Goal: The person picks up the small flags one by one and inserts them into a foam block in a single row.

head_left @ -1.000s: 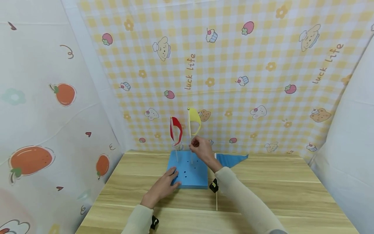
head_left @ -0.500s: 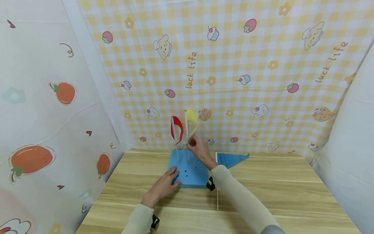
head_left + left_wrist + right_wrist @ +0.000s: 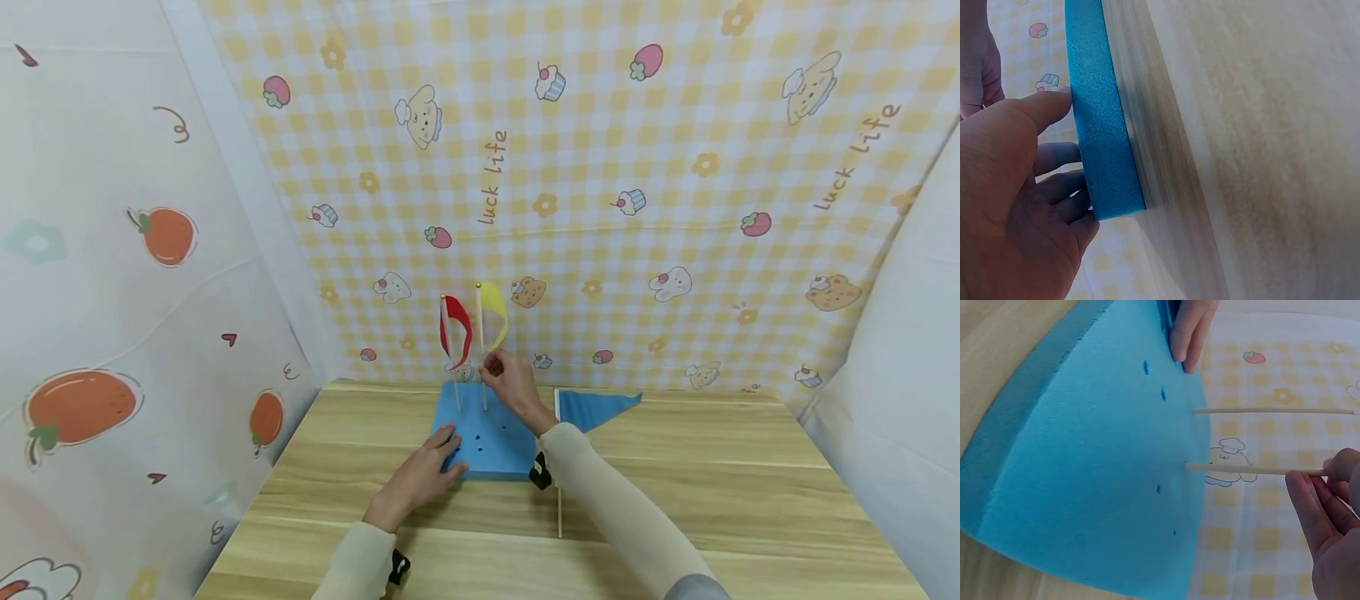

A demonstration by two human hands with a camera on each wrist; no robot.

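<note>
My right hand (image 3: 513,385) pinches the wooden stick of a yellow flag (image 3: 492,297) between thumb and fingertips, holding it upright above a blue foam block (image 3: 502,463). In the right wrist view the lower end of that stick (image 3: 1235,469) meets the block's top face. Beside it stands a red flag (image 3: 454,310), its own stick (image 3: 1272,411) planted in the foam. My left hand (image 3: 420,479) rests on the block's left front corner. There the left wrist view has the thumb (image 3: 1050,107) along the near edge and the other fingers over the top face.
Right of the block lies a blue pennant flag (image 3: 594,408) on a stick, partly under my right forearm. Several small holes dot the foam. The wooden table (image 3: 690,483) ends at a yellow checked cloth wall (image 3: 577,267) just behind the block.
My right hand has shifted the yellow flag a little to the left, nearer the red one, and its stick's lower end now sits farther back. The left hand has stayed in place.
</note>
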